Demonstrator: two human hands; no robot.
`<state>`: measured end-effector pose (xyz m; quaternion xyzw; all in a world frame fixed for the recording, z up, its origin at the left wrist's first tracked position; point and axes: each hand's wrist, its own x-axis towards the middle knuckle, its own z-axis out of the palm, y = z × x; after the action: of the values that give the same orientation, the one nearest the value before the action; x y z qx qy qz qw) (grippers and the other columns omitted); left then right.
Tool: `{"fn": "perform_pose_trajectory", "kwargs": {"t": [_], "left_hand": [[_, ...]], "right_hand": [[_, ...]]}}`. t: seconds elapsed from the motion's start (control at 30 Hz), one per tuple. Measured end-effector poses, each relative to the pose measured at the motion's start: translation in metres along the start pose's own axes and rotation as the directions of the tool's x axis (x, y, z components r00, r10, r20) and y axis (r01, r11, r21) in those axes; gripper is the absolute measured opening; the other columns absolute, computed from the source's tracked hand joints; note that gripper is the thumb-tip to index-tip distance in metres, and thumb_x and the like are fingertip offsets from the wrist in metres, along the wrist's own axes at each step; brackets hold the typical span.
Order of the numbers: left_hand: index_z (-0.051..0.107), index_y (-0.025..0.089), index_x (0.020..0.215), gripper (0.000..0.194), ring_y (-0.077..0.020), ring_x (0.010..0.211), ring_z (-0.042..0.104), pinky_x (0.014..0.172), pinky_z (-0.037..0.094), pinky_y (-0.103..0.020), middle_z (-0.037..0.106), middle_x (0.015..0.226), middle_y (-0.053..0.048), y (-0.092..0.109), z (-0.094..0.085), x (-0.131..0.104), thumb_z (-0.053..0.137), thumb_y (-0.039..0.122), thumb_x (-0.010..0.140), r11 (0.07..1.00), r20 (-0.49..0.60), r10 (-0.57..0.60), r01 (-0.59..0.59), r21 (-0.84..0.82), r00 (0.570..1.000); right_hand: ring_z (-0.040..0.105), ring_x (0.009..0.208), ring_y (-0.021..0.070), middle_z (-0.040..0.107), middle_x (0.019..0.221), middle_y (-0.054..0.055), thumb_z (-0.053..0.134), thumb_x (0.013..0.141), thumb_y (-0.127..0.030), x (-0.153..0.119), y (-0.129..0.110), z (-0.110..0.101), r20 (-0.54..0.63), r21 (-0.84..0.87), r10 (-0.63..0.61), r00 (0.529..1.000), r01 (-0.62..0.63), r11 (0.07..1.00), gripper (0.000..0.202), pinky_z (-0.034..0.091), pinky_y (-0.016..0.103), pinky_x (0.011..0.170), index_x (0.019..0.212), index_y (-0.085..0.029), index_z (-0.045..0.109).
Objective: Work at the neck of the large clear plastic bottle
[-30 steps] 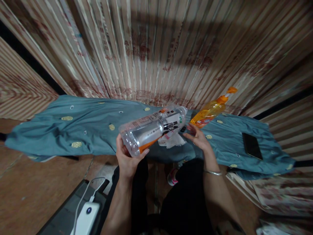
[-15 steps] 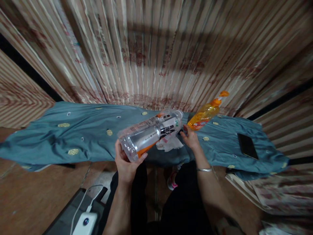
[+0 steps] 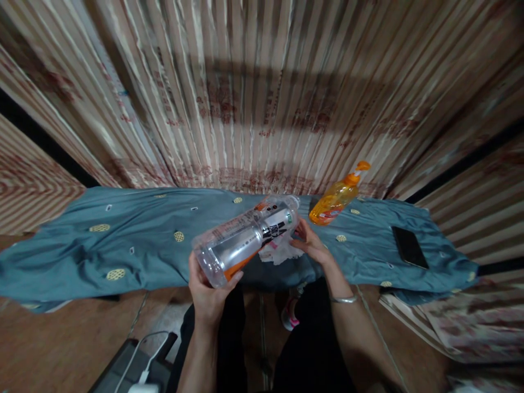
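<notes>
A large clear plastic bottle (image 3: 241, 245) with a silver and orange label is tilted, its neck up to the right. My left hand (image 3: 210, 289) is wrapped round its base end. Beside the neck end is my right hand (image 3: 309, 243), fingers curved near the bottle's side; whether they touch it is unclear. A crumpled white tissue (image 3: 280, 251) shows below the bottle, close to my right fingers. An orange pump bottle (image 3: 333, 202) stands on the teal cloth (image 3: 155, 262), to the right of the clear bottle.
A black phone (image 3: 410, 247) lies on the cloth at the right. Behind the cloth-covered surface hangs a striped curtain (image 3: 254, 109). At the lower left, a white device (image 3: 144, 388) with a cable rests on a dark surface (image 3: 112, 368).
My right hand has moved left, away from the orange pump bottle and toward the clear bottle's neck. My left hand still holds the clear bottle. The view has shifted slightly.
</notes>
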<state>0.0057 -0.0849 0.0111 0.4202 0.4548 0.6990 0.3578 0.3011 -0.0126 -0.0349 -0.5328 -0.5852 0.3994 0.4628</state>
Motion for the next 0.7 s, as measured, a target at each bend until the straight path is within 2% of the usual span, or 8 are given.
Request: {"fn": "perform_pose_trajectory", "kwargs": {"t": [0.1, 0.2, 0.3, 0.47, 0.6, 0.7], "left_hand": [[0.057, 0.017, 0.125, 0.091, -0.0250, 0.107, 0.067, 0.094, 0.054, -0.034, 0.066, 0.116, -0.010, 0.002, 0.001, 0.000, 0.097, 0.035, 0.045, 1.000, -0.009, -0.004, 0.004, 0.023, 1.000], [0.058, 0.016, 0.123, 0.090, -0.0255, 0.104, 0.067, 0.093, 0.055, -0.034, 0.067, 0.112, -0.010, 0.000, -0.001, 0.000, 0.097, 0.036, 0.044, 0.998, -0.020, -0.022, 0.023, 0.056, 1.000], [0.058, 0.016, 0.121, 0.090, -0.0244, 0.100, 0.068, 0.089, 0.056, -0.033, 0.068, 0.109, -0.009, -0.011, -0.007, -0.001, 0.097, 0.040, 0.044, 0.996, -0.025, -0.062, 0.063, 0.062, 0.998], [0.056, 0.020, 0.125, 0.093, -0.0257, 0.102, 0.068, 0.093, 0.056, -0.037, 0.067, 0.112, -0.009, -0.027, -0.020, -0.004, 0.098, 0.036, 0.043, 0.989, -0.067, -0.078, 0.086, 0.123, 0.995], [0.057, 0.021, 0.125, 0.094, -0.0293, 0.112, 0.066, 0.100, 0.054, -0.040, 0.066, 0.116, -0.009, -0.022, -0.023, -0.005, 0.099, 0.037, 0.042, 0.985, -0.081, -0.026, 0.040, 0.170, 0.996], [0.056, 0.024, 0.128, 0.095, -0.0309, 0.111, 0.066, 0.098, 0.056, -0.044, 0.066, 0.118, -0.008, -0.018, -0.024, -0.005, 0.098, 0.038, 0.044, 0.983, -0.074, -0.011, 0.024, 0.181, 0.997]], "right_hand": [[0.058, 0.131, 0.0265, 0.061, 0.142, 0.010, 0.083, 0.066, -0.046, -0.005, -0.015, 0.013, -0.011, -0.083, -0.028, 1.000, 0.027, 0.996, 0.093, 0.043, 0.048, 0.113, 0.147, -0.025, 0.042], [0.066, 0.117, 0.0315, 0.069, 0.128, 0.012, 0.084, 0.064, -0.054, -0.008, -0.025, 0.028, -0.136, -0.191, -0.010, 0.991, -0.016, 0.981, 0.094, 0.051, 0.050, 0.103, 0.143, -0.021, 0.045], [0.069, 0.108, 0.0342, 0.072, 0.121, 0.015, 0.080, 0.065, -0.058, -0.007, -0.028, 0.041, -0.239, -0.229, -0.021, 0.971, -0.036, 0.973, 0.085, 0.055, 0.050, 0.095, 0.133, -0.016, 0.052], [0.072, 0.093, 0.0309, 0.075, 0.104, 0.012, 0.076, 0.069, -0.052, -0.003, -0.024, 0.050, -0.301, -0.218, -0.015, 0.953, -0.054, 0.974, 0.061, 0.058, 0.045, 0.084, 0.117, -0.017, 0.060], [0.072, 0.086, 0.0292, 0.075, 0.095, 0.008, 0.075, 0.070, -0.045, -0.003, -0.022, 0.052, -0.338, -0.242, 0.011, 0.941, -0.098, 0.965, 0.051, 0.059, 0.042, 0.076, 0.113, -0.021, 0.063], [0.073, 0.091, 0.0305, 0.075, 0.098, 0.007, 0.075, 0.071, -0.043, -0.004, -0.024, 0.054, -0.339, -0.252, -0.001, 0.941, -0.090, 0.964, 0.051, 0.059, 0.043, 0.079, 0.116, -0.023, 0.062]]}}
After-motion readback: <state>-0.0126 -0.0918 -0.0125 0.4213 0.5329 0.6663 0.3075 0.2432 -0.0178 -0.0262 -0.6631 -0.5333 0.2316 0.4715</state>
